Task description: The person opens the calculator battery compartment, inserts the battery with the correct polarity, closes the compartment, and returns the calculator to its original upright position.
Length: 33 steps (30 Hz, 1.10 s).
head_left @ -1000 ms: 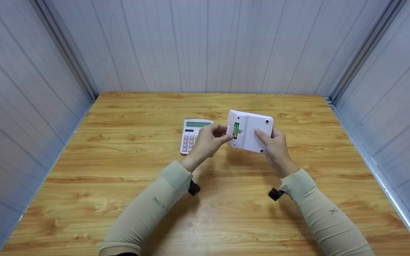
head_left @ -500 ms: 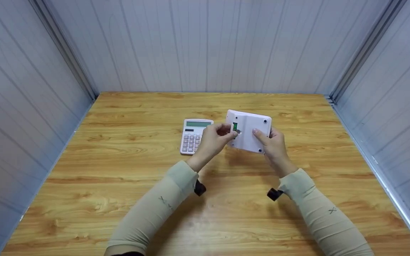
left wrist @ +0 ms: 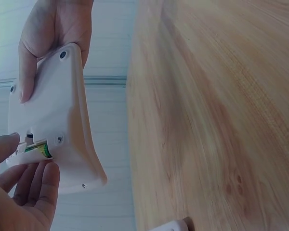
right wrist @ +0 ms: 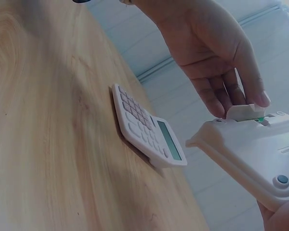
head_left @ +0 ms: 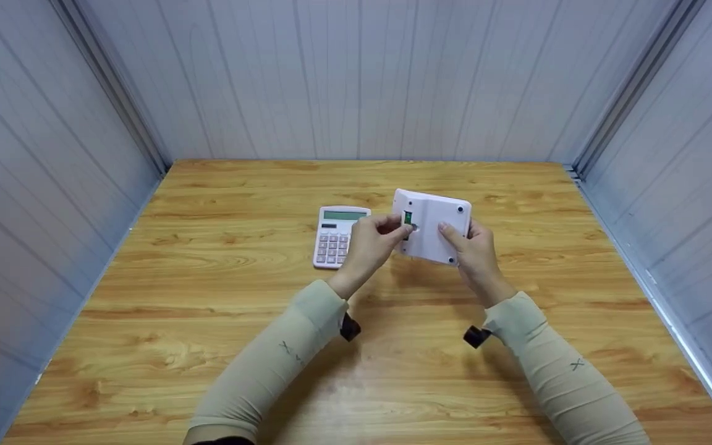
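Observation:
My right hand (head_left: 479, 256) grips a white calculator (head_left: 433, 238) by its far end, back side facing me and raised off the table, thumb lying across the back. In its open battery slot sits a green battery (head_left: 408, 217), partly covered. With thumb and fingers my left hand (head_left: 368, 247) pinches a small white battery cover (right wrist: 245, 112), held tilted at the slot's edge. Seen from the left wrist, the cover (left wrist: 31, 155) stands beside the battery (left wrist: 44, 150), fingertips below it and thumb above.
A second calculator (head_left: 332, 241) lies face up on the wooden table (head_left: 207, 278), just left of my left hand and partly behind it. Pale panel walls (head_left: 356, 80) enclose the table at the back and both sides.
My left hand has moved slightly right, bringing the cover over the slot, so less of the battery shows. The calculator in my right hand has shifted slightly left.

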Motion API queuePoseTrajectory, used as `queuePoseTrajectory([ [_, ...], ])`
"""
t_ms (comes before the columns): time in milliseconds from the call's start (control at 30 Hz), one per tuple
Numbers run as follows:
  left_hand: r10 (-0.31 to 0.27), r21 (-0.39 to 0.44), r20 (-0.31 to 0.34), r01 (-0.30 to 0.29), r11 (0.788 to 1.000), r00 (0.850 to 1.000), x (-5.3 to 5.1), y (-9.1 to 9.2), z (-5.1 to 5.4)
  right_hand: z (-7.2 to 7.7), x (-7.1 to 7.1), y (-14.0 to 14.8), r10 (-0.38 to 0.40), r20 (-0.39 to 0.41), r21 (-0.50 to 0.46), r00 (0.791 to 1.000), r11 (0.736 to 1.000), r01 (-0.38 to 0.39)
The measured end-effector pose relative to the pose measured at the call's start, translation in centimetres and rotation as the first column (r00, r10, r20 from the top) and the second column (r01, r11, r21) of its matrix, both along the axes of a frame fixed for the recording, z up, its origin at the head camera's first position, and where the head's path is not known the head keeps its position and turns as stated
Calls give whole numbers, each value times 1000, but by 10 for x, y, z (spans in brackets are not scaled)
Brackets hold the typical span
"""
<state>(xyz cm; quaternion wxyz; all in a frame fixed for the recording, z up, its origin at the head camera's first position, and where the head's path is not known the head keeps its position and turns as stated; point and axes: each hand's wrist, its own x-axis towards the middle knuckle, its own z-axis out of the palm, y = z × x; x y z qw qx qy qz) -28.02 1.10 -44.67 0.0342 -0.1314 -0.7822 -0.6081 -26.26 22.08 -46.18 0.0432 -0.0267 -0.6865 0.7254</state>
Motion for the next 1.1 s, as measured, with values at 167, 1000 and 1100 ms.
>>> queuePoseTrajectory([
  [167, 18, -58, -67, -22, 998, 998, 0, 4, -2, 2, 0, 0, 0, -1, 3, 1000, 1000, 0],
  [1000, 35, -105, -135, -49, 993, 990, -7, -2, -7, 1, 1, -3, -27, -46, -63, 999, 998, 24],
  [1100, 2, -63, -6, -2, 998, 1000, -11, -8, -6, 1, 2, -2, -7, -48, -62, 999, 998, 4],
])
